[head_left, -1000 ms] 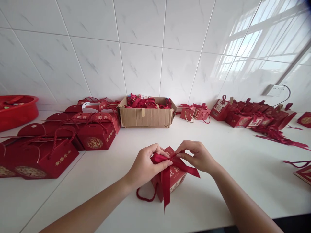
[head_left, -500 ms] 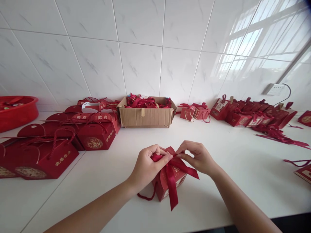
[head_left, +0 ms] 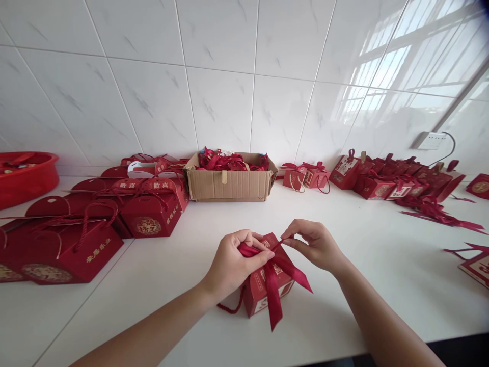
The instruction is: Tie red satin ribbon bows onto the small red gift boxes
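Observation:
A small red gift box (head_left: 263,291) with gold and white print stands on the white table in front of me. A dark red satin ribbon (head_left: 274,300) lies over its top, two tails hanging down toward me. My left hand (head_left: 239,260) is closed on the ribbon, pinching it at the box top between thumb and fingers. Just right of it, my right hand (head_left: 311,244) pinches another part of the ribbon, stretched between the two hands. From the box's left side hangs a twisted red cord handle (head_left: 231,309). My left fingers partly hide the knot area.
Larger red gift boxes (head_left: 76,250) crowd the left side, near a red plastic basin (head_left: 28,181). A cardboard box (head_left: 229,185) full of ribboned items stands by the tiled wall. Several small red boxes (head_left: 376,187) and loose ribbons (head_left: 439,213) lie at the right.
My right hand has drawn slightly away to the right, pulling a stretch of ribbon from the left hand. More of the box top shows between the hands.

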`<state>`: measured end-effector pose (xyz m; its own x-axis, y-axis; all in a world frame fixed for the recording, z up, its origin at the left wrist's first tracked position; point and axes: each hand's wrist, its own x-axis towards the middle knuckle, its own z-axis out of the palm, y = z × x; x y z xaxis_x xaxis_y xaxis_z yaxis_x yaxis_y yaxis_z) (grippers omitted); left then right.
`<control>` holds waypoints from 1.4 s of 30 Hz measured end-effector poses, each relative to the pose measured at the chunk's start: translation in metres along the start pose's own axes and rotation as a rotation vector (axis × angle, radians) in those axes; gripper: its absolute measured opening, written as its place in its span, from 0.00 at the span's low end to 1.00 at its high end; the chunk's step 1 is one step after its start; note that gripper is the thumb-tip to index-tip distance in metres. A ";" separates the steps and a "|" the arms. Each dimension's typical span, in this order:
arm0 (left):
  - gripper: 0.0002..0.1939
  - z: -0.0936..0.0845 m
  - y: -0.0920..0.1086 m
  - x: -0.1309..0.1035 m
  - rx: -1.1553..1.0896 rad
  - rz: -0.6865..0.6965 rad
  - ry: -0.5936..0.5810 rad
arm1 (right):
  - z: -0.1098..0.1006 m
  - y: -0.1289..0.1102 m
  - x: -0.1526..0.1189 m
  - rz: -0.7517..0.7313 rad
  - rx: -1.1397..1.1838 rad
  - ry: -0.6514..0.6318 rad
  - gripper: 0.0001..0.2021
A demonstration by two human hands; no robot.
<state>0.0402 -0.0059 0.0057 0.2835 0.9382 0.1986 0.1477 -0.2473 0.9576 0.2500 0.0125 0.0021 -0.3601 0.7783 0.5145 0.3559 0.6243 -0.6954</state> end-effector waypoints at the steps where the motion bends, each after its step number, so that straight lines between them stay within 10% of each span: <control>1: 0.16 0.000 0.000 0.000 0.007 0.002 0.000 | -0.001 0.001 0.000 0.007 -0.001 0.007 0.04; 42: 0.15 0.005 -0.001 0.000 0.086 -0.041 -0.028 | 0.007 0.006 0.004 0.176 0.142 0.187 0.07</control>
<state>0.0449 -0.0069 0.0041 0.3022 0.9410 0.1525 0.2407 -0.2301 0.9429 0.2448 0.0189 -0.0029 -0.1338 0.8807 0.4544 0.2700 0.4736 -0.8383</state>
